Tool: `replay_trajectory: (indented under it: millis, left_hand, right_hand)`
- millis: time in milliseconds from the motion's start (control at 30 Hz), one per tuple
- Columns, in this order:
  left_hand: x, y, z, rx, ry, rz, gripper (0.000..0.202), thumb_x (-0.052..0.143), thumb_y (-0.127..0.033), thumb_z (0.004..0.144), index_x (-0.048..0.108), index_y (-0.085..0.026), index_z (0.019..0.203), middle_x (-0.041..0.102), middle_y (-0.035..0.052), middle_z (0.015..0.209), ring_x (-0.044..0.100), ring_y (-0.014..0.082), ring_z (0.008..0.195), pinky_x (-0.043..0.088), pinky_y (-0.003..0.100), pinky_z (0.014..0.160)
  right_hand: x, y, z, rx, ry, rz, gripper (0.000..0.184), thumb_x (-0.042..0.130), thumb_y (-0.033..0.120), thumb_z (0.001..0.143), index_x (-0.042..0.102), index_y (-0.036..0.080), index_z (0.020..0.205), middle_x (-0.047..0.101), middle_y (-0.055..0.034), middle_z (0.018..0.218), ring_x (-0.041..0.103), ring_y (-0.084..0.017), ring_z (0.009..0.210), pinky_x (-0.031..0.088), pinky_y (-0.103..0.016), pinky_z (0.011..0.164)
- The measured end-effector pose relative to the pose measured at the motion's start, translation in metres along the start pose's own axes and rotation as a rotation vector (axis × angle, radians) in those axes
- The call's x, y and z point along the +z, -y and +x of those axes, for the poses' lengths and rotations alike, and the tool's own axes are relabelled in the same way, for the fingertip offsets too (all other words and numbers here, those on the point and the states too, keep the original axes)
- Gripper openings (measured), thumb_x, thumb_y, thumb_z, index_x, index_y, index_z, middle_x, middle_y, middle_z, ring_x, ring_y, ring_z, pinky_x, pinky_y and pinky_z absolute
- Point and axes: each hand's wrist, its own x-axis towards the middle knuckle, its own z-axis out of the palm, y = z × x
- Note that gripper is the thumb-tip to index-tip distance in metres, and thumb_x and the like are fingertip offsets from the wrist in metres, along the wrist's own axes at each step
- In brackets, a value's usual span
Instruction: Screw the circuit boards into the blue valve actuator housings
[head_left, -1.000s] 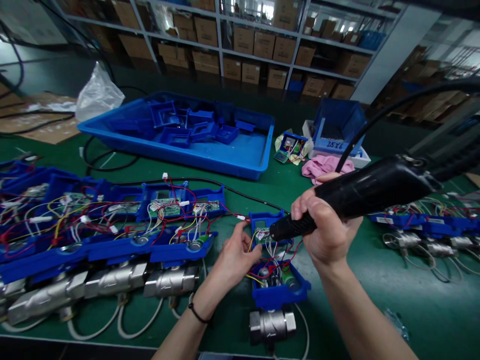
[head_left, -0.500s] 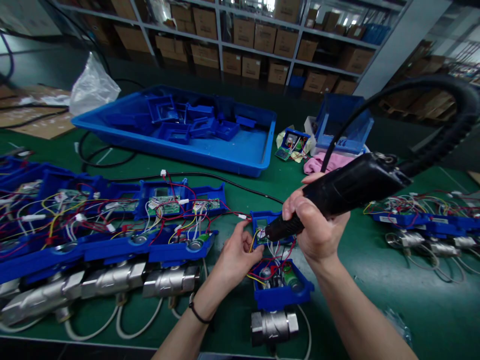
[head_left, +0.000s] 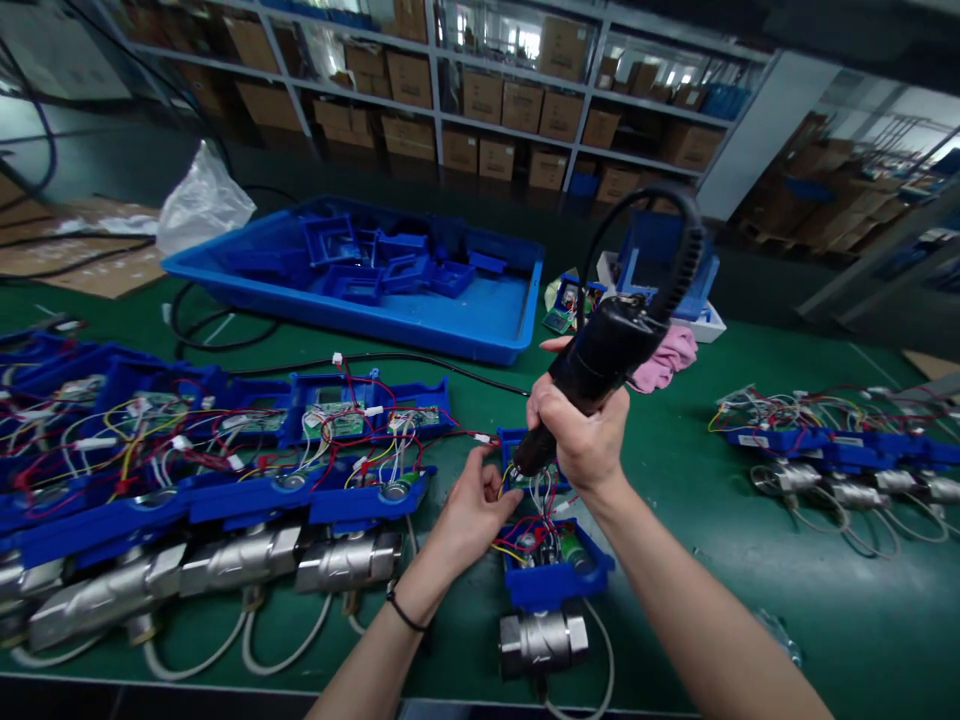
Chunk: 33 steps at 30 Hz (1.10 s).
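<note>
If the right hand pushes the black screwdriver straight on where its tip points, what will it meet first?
Probably the open blue housing just under the screwdriver tip, beside the left hand; depth is unclear.

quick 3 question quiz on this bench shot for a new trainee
1. True or false: the right hand grips the black power screwdriver, its tip at the open blue housing.
2. Where is the pink cloth? A in the right hand; B on the green table beyond the screwdriver; C inside the housing.
3. Which hand touches the housing beside the screwdriver's tip?
Key: 1 true; 2 B; 3 the left hand.
</note>
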Motion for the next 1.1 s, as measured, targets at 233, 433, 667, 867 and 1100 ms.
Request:
replay_trajectory:
  millis: [233,433,667,867,1100]
  left_hand:
    - [-0.005,-0.002,-0.001,-0.085,0.016,0.018,0.073,0.064,-0.04,0.069,0.03,-0.009,0.126,0.044,-0.0103,0.06,0.043,0.0111,0.052,0.033,0.024,0.053]
    - [-0.009,-0.02,-0.001,-0.128,-0.101,0.455,0.041,0.051,-0.056,0.079,0.049,-0.017,0.091,0.056,-0.0009,0.066,0.055,0.0179,0.063,0.035,0.028,0.06]
    - [-0.004,-0.034,0.011,-0.067,-0.117,0.674,0.032,0.052,-0.03,0.08,0.037,-0.022,0.053,0.044,-0.0024,0.052,0.043,0.0152,0.054,0.023,0.027,0.056]
    - [-0.004,-0.041,0.005,-0.009,-0.145,0.666,0.027,0.051,-0.02,0.076,0.037,-0.021,0.054,0.044,-0.0038,0.05,0.044,0.0141,0.052,0.025,0.026,0.054]
    - [-0.004,-0.033,-0.008,0.047,-0.155,0.384,0.031,0.048,-0.027,0.084,0.049,-0.015,0.112,0.068,0.0094,0.099,0.064,0.0178,0.075,0.048,0.03,0.072]
  right_hand:
    - [-0.017,0.037,0.013,-0.188,0.013,-0.015,0.029,0.062,0.024,0.074,0.053,0.021,0.102,0.052,0.0084,0.056,0.05,-0.008,0.044,0.042,-0.025,0.046]
    - [-0.064,0.037,0.052,-0.223,0.206,-0.799,0.044,0.065,0.043,0.075,0.05,0.02,0.11,0.059,0.0009,0.076,0.058,-0.014,0.063,0.046,-0.029,0.057]
    - [-0.099,-0.039,0.062,-0.026,0.655,-1.47,0.048,0.066,0.035,0.078,0.05,0.019,0.12,0.063,-0.0068,0.098,0.062,-0.02,0.088,0.05,-0.034,0.075]
    - [-0.107,-0.072,0.06,-0.009,0.629,-1.623,0.041,0.053,0.039,0.089,0.05,0.016,0.122,0.058,-0.0082,0.113,0.059,-0.019,0.095,0.052,-0.04,0.081]
    - [-0.121,-0.091,0.05,-0.017,0.581,-1.677,0.048,0.055,0.039,0.087,0.045,0.018,0.129,0.05,-0.0108,0.128,0.051,-0.025,0.114,0.044,-0.05,0.095]
